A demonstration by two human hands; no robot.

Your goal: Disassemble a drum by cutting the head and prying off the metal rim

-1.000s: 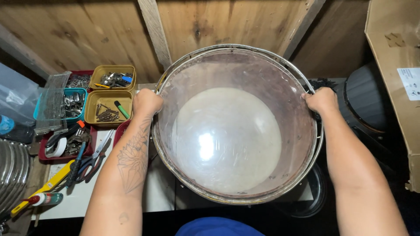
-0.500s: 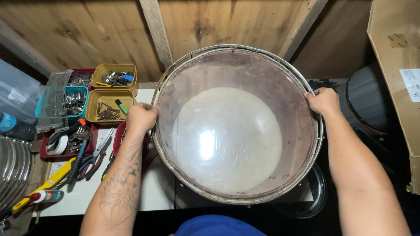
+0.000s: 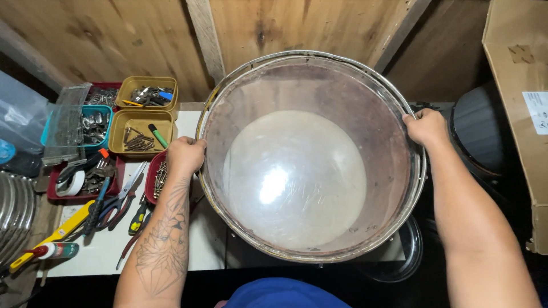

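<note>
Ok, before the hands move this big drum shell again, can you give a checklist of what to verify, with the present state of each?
1. Left hand grips the rim of the drum shell: ok.
2. Right hand grips the opposite rim: ok.
3. Translucent drumhead without visible tear: ok.
4. Space on the left: not ok, red tray of screws and scissors lie close to the shell.
5. Space on the right: not ok, a black round object stands beside the right wrist.
6. What supports the shell from below: cannot tell.
</note>
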